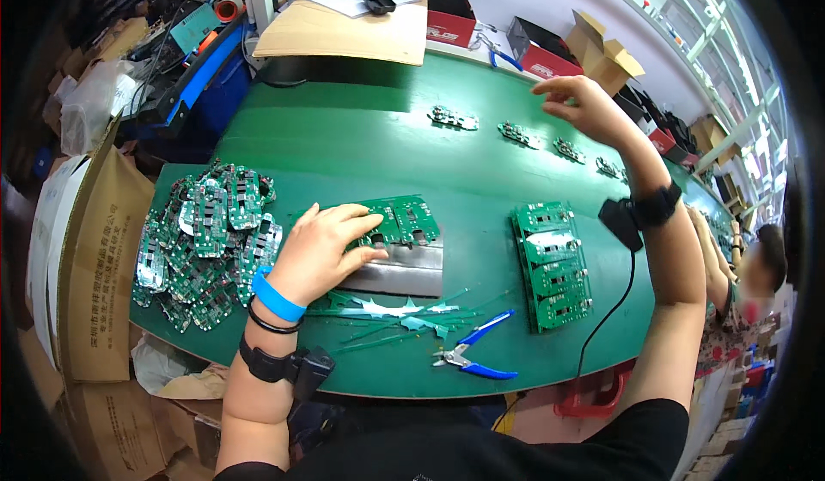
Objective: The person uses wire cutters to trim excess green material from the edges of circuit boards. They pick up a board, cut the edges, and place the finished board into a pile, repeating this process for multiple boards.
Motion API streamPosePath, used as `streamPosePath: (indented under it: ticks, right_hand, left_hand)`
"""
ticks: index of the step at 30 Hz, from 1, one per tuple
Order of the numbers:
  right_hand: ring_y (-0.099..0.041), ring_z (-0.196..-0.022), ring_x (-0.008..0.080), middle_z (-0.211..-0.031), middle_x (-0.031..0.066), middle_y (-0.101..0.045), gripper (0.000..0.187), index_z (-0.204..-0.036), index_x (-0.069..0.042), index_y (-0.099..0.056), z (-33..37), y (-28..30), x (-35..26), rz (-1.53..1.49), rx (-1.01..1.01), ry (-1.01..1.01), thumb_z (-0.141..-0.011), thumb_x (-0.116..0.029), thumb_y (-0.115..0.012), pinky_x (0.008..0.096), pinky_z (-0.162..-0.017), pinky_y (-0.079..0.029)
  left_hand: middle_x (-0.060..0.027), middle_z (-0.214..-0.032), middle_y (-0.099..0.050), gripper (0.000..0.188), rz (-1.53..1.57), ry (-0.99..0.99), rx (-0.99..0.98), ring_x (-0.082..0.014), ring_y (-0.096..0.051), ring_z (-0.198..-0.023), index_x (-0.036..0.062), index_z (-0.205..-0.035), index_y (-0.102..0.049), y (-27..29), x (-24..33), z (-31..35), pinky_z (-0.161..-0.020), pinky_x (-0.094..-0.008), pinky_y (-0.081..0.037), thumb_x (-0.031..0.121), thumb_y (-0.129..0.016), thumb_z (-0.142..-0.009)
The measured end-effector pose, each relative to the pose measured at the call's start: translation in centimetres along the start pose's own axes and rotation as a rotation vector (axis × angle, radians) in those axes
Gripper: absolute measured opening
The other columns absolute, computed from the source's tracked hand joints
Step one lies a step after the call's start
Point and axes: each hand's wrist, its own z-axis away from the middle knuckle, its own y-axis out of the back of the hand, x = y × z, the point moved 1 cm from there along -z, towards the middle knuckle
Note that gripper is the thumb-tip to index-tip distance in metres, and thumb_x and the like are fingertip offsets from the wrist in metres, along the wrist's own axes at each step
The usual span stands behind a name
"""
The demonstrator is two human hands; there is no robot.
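My left hand [331, 245] grips the left end of a green circuit board panel [404, 219], its fingers over the top and its thumb by the near edge. The panel lies partly over a flat grey metal block [404, 268]. Raised over the far right of the table, my right hand [584, 107] holds nothing, with its fingers apart. Beyond the panel, single boards [453, 118] lie in a spaced row running to the right. Blue-handled cutters [475, 349] rest near the table's front edge, beside thin green and pale offcut strips [404, 313].
A heap of separated boards [206, 240] covers the table's left side. Stacked board panels [554, 266] stand at right. Red and black boxes [541, 47] and a wooden board [344, 34] line the back. A cable hangs from my right wrist strap. Another person sits far right.
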Motion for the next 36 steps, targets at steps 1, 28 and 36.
streamPosePath:
  ticks: [1, 28, 36]
  right_hand:
    - [-0.065, -0.084, 0.0186, -0.101, 0.0117, -0.068, 0.032, -0.118, -0.003, -0.066, 0.7, -0.5, -4.9, 0.001, 0.01, 0.057, -0.088, -0.012, -0.068, 0.033, -0.075, -0.055]
    - [-0.062, -0.086, 0.0389, -0.092, 0.0205, -0.061, 0.021, -0.103, 0.0, -0.064, 6.0, -13.0, -16.5, -0.372, 0.21, 0.038, -0.082, -0.006, -0.067, 0.0427, -0.077, -0.049]
    - [-0.061, -0.088, 0.0387, -0.094, 0.0194, -0.06, 0.022, -0.104, 0.0, -0.065, 6.4, -13.2, -16.5, -0.333, 0.239, 0.059, -0.083, -0.004, -0.067, 0.0424, -0.078, -0.049]
  left_hand:
    - [-0.0112, -0.119, -0.065, 0.038, -0.004, -0.015, 0.033, -0.0329, -0.062, -0.108, 0.0103, -0.117, -0.067, 0.3, -0.1, 0.3, -0.1, -0.0523, -0.043, 0.028, -0.07, -0.085]
    - [-0.014, -0.082, -0.07, 0.036, -0.061, -0.058, 0.058, -0.0284, -0.067, -0.073, 0.0038, -0.094, -0.071, 4.4, -0.8, -4.1, -0.067, -0.0362, -0.051, 0.034, -0.08, -0.076]
    - [-0.0128, -0.086, -0.071, 0.036, -0.097, -0.034, 0.138, -0.0322, -0.067, -0.079, 0.0097, -0.093, -0.073, 3.5, -0.9, -3.2, -0.07, -0.0401, -0.052, 0.04, -0.078, -0.076]
